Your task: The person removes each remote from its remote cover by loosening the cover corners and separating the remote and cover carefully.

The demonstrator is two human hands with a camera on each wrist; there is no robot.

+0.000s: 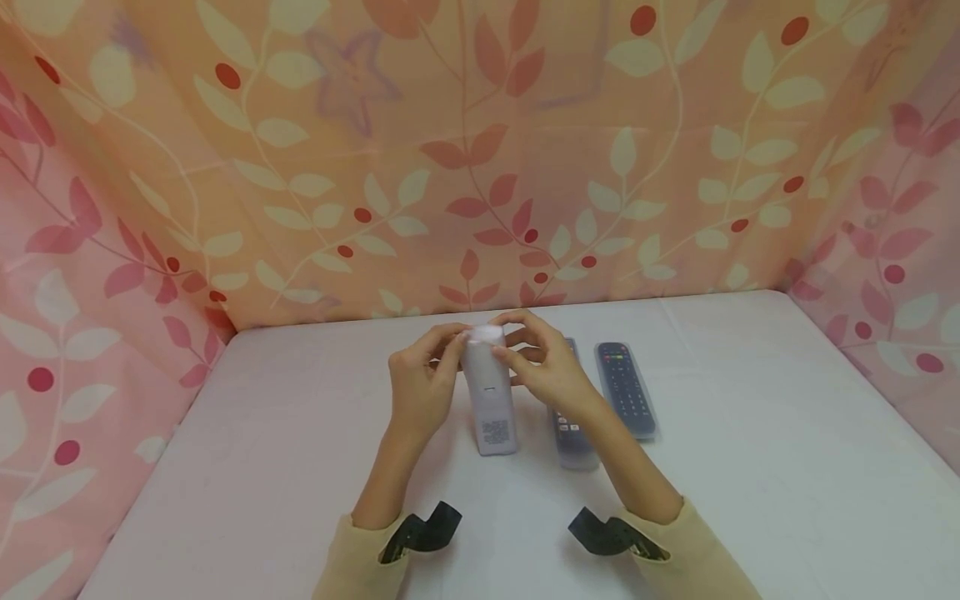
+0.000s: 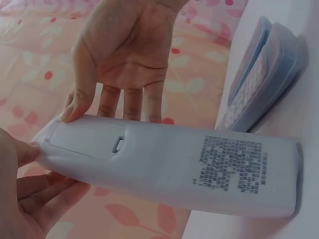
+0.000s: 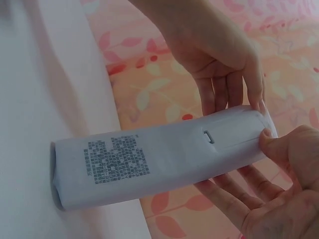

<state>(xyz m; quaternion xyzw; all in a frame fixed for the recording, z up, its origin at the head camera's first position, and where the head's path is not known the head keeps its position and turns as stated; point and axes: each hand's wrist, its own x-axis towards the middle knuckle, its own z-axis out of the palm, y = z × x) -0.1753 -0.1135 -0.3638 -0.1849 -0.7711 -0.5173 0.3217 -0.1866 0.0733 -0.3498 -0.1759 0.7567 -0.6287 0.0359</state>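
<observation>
A white remote control (image 1: 489, 404) in a clear sleeve stands nearly upright on its lower end, its back towards me. Printed text (image 2: 232, 164) covers the lower back, and a battery cover (image 3: 232, 130) with a small latch lies near the raised end. My left hand (image 1: 422, 383) holds the upper end from the left, thumb on the edge. From the right, my right hand (image 1: 553, 371) grips the same end, its thumb (image 3: 273, 142) by the battery cover and the other fingers behind. The front of the remote is hidden.
Two dark remotes in clear sleeves lie right of the hands: the nearer remote (image 1: 577, 450), partly covered by the right hand and forearm, and the farther remote (image 1: 626, 387). A white-covered table (image 1: 285, 450) reaches back to a flowered curtain (image 1: 480, 167).
</observation>
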